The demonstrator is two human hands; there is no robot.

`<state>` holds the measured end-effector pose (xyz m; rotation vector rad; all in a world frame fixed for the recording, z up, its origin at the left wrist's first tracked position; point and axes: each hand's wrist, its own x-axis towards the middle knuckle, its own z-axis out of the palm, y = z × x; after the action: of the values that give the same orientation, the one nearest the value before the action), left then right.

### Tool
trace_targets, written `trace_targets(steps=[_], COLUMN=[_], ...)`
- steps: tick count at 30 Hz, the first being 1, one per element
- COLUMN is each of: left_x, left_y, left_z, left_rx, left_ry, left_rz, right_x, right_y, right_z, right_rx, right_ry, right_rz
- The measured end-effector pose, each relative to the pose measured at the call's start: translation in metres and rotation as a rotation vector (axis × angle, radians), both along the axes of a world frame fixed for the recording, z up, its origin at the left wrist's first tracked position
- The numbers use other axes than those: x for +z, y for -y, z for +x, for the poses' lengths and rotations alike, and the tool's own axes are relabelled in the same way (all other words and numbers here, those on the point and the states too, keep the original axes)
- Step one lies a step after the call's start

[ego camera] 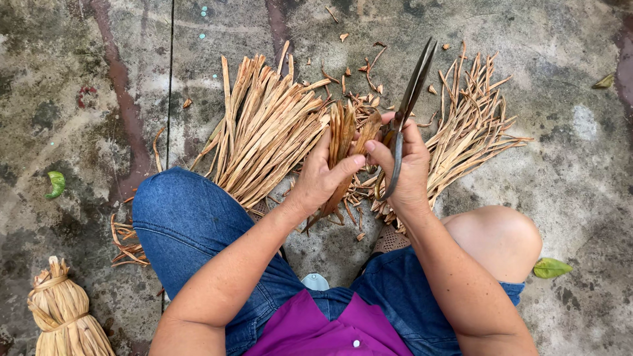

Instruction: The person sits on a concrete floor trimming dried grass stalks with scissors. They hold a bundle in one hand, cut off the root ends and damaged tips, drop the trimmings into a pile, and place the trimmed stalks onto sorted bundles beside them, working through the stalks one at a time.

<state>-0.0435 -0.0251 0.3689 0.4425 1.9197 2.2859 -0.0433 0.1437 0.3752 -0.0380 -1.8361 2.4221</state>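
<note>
Nearest the camera, below the purple shirt hem [330, 333] and the blue denim shorts [191, 224], the person sits low over a stained concrete floor [86, 132] with both knees apart, the bare knee [499, 238] on the right. Just beyond, the left hand [321, 178] has its fingers [348, 166] clenched around a small bundle of dry tan leaf strips [343, 135], held upright between the two hands. The right hand [405, 165] grasps a pair of long dark metal scissors [407, 109], fingers wrapped through and around the handle loop, and its fingertips also press against the bundle. The blades point away from the body and look nearly shut, though the angle makes it hard to be sure. The main risk is closeness: the left thumb and the right fingertips sit touching the strips right beside the scissor pivot, so a cut made low on the bundle could nip skin. The strips are stiff and slippery-looking, so a loose hold could let some slide out and drop among the offcuts between the feet. Farther out, a fanned pile of long tan strips [270, 132] lies to the left and a thinner, curlier pile [471, 118] to the right; loose strips falling there would mix sorted with unsorted. Short trimmed scraps [359, 69] litter the floor beyond, and a tied straw-coloured bundle [62, 310] stands well apart at the lower left.
</note>
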Motion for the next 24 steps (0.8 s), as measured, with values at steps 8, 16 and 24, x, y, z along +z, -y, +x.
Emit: trace_targets(steps=[8,16,24], left_x=[-0.012,-0.005,-0.013], left_y=[-0.001,0.013,0.014], left_z=[-0.002,-0.009,-0.010], left_rx=[0.159,0.335,0.296], left_ry=[0.160,0.098,0.075], left_rz=[0.104,0.086,0.004], right_x=[0.004,0.006,0.009], right_y=[0.004,0.023,0.026], right_z=[0.003,0.013,0.015], right_rx=[0.038,0.139,0.078], right_ry=[0.007,0.031,-0.007], right_rz=[0.286,0.635,0.709])
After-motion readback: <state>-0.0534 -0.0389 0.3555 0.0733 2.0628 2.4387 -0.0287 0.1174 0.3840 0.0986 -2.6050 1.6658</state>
